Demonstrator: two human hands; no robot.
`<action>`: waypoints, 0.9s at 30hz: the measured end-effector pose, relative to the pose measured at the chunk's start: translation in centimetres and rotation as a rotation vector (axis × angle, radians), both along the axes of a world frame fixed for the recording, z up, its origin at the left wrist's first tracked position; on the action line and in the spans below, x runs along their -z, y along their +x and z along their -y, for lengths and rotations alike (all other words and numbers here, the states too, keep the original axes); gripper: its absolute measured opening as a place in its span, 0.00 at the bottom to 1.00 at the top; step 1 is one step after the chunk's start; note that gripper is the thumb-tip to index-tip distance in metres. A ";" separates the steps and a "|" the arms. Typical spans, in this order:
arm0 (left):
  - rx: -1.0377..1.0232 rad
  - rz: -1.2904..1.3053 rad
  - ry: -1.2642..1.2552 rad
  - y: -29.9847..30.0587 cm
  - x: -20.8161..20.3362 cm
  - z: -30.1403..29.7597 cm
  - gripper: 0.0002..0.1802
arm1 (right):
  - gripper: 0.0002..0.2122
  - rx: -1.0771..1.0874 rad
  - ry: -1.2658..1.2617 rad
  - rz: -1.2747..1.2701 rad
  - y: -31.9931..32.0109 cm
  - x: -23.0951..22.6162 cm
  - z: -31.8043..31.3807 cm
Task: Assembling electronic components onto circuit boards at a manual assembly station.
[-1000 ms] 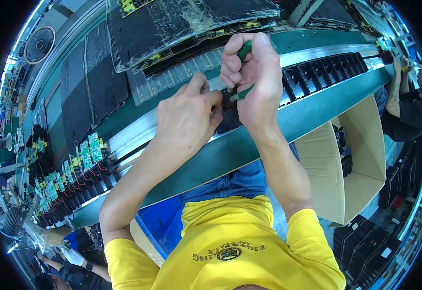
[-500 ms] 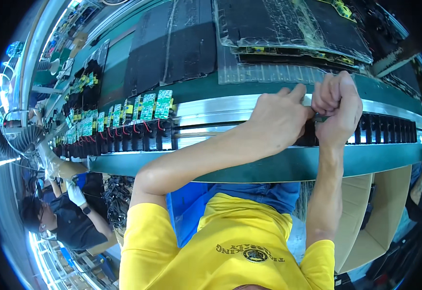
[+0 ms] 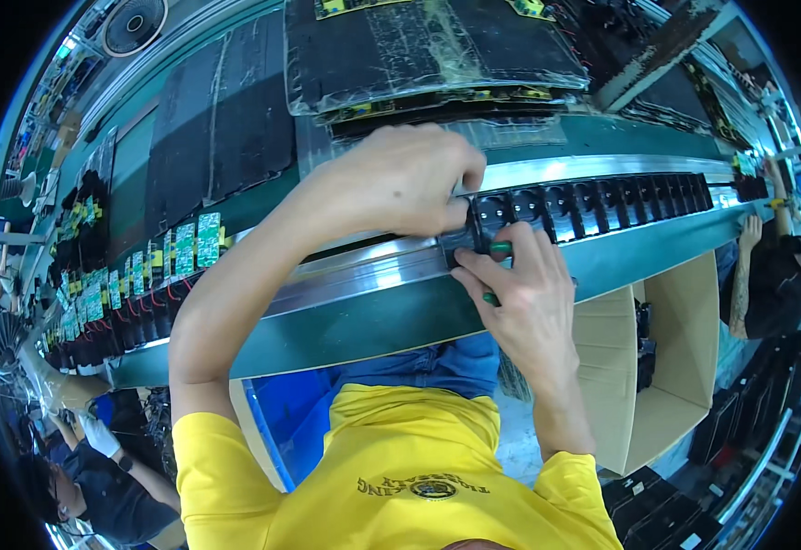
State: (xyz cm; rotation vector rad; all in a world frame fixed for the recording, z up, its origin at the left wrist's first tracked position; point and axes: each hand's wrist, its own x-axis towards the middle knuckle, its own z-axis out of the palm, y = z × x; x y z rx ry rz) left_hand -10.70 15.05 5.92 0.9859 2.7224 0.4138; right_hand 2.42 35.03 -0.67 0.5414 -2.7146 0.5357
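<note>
A row of black plastic housings stands in a metal rail, with the nearest housing at its left end. My left hand is over that end, fingers curled and thumb bent close to the housing; what they pinch is hidden. My right hand is closed round a small tool with green handles, just right of the same housing. The tool's working end cannot be made out. Further left along the rail, green circuit boards stand on black housings with red wires.
The aluminium rail runs along the green bench. Black sheets and a stacked, taped black board lie behind it. An open cardboard box and a blue bin stand below. Co-workers are at both sides.
The view has shifted right along the rail. My right hand has come down from a raised fist beside the left, and green handles now show in it. The left hand remains at the housings.
</note>
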 end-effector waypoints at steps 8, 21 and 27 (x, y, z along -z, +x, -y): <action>-0.011 -0.481 0.295 3.8 6.9 -0.9 0.26 | 0.11 0.049 -0.041 -0.052 -0.1 -0.1 -1.1; -0.161 -0.518 -0.087 13.4 4.4 17.2 0.19 | 0.12 0.918 0.004 -0.064 -6.9 0.3 -17.6; -0.199 -0.669 -0.114 10.6 1.2 14.4 0.17 | 0.09 0.842 -0.022 -0.104 -7.7 1.5 -17.2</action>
